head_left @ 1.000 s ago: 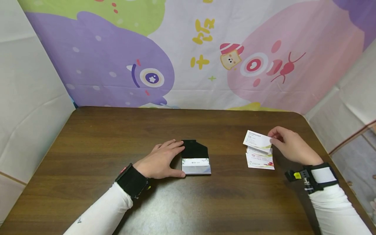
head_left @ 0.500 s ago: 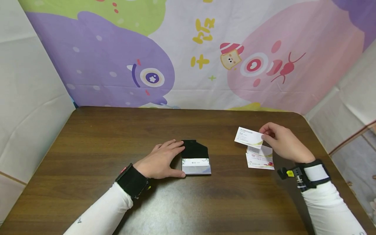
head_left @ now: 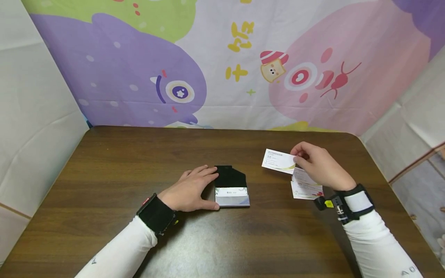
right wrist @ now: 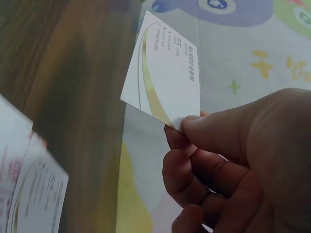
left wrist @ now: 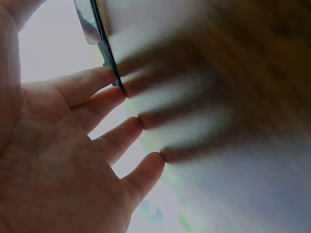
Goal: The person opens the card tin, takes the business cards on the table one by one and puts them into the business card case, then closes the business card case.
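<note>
Between thumb and forefinger, my right hand (head_left: 320, 164) pinches a white business card (right wrist: 170, 73) by one corner, raised off the table. Below it, a few more business cards (head_left: 306, 189) lie overlapping on the wood. Near the middle of the table sits a black card case (head_left: 231, 176) with its flap laid back, and a card (head_left: 231, 192) shows in its front part. My left hand (head_left: 191, 189) rests at the case's left side, fingers spread and fairly straight. In the left wrist view its fingertips (left wrist: 155, 160) touch the tabletop and the case's dark edge.
The brown wooden table (head_left: 114, 166) runs back to a cartoon-printed cloth (head_left: 236, 108). Pale cloth walls (head_left: 41, 96) stand on the left and right sides. Black straps with small devices are worn on both wrists.
My right hand has moved left with the pinched business card, sliding it away from over the other cards toward the case. The left hand and the case have stayed in place.
</note>
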The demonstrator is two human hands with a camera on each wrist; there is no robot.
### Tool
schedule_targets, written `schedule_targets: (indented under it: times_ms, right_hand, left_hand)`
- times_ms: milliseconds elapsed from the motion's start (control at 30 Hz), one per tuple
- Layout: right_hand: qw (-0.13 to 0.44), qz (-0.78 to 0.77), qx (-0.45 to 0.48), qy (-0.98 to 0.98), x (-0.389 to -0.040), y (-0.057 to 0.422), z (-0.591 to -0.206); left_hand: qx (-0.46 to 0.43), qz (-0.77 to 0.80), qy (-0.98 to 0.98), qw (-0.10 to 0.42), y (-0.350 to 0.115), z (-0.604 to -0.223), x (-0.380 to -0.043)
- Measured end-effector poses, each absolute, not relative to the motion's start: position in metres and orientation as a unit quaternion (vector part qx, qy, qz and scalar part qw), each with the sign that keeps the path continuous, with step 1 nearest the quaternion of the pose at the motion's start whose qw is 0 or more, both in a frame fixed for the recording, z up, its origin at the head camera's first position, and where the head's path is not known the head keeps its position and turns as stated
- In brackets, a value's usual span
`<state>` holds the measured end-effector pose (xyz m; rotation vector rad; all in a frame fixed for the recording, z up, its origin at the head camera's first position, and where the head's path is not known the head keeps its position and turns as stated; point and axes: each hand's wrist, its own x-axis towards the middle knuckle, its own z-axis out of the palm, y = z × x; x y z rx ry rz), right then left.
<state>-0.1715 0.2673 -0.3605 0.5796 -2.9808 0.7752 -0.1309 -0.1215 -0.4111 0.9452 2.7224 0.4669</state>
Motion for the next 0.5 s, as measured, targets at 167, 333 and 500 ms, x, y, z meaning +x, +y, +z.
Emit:
schedule_targets:
  times_ms: [167, 333, 500]
  right_hand:
    - [0.005, 0.254, 0.196, -0.947, -0.174, 0.253, -0.359]
    - [-0.001, 0.263, 0.202, -0.944, -0.176, 0.242, -0.358]
    - [-0.007, 0.27, 0.206, -0.941, -0.177, 0.232, -0.36]
  left_hand:
    - [0.322, 0.157, 0.927, 0.11, -0.122, -0.411, -0.131]
    - [0.323, 0.158, 0.927, 0.109, -0.122, -0.411, -0.131]
    - [0.323, 0.158, 0.927, 0.109, -0.122, -0.411, -0.131]
